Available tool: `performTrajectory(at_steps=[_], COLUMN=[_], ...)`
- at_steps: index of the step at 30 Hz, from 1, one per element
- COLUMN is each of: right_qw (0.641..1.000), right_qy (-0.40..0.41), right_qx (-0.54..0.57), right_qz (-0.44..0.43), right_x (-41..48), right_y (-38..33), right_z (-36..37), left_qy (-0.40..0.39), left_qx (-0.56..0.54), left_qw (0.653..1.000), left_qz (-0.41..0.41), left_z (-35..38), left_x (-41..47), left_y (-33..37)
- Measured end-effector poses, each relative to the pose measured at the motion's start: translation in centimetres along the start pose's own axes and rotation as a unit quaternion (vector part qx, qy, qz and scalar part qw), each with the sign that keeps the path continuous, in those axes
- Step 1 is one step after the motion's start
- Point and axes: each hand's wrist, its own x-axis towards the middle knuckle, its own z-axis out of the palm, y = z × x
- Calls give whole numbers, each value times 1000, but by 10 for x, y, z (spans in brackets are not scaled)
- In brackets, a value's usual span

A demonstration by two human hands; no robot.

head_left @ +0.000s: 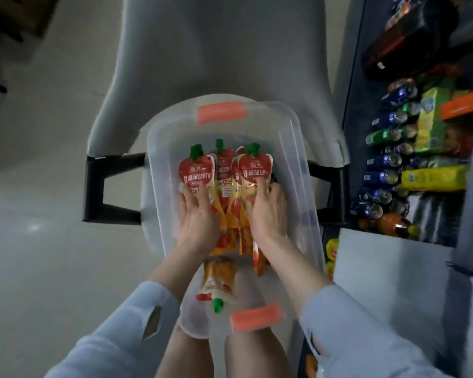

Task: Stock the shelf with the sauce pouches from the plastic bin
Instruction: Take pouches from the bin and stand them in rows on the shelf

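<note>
Here, plastic bin [294,148], sauce pouches [224,174] inside

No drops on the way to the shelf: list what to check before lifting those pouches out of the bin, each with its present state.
1. Left hand on the tomato sauce pouches: ok, straight fingers press the bunch's left front.
2. Right hand grip: ok, fingers curl round the bunch's right edge.
3. Bunch squared up: ok, green caps point away together.
4. Nothing left behind: not ok, a stray pouch lies apart at the near end of the plastic bin.
5. Room on the shelf: cannot tell; the visible tiers hold cans.
</note>
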Motion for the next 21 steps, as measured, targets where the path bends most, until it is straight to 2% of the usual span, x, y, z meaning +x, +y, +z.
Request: performTrajectory(at_steps=[2,5,8,13,17,21], right_qw=[1000,999,998,994,995,990], right_qy=[15,16,29,-26,-44,-38], right_qx=[11,30,45,87,70,127], right_qz=[-21,-40,-25,55,52,52], right_x=[-5,-8,-5,8,12,-10], right_y=[6,11,10,9,9,9], right_z=[1,2,-1,-9,-24,-54], left_qy=[8,80,120,124,91,46], left_qx=[-5,8,-5,-62,-152,-199], left_qw=[1000,996,992,990,981,976], left_qz=[-15,-24,-32,-9,-75,-72], left_z=[7,11,10,5,-11,-33], left_x=[6,7,6,11,6,-18], left_y=[5,17,24,23,20,23])
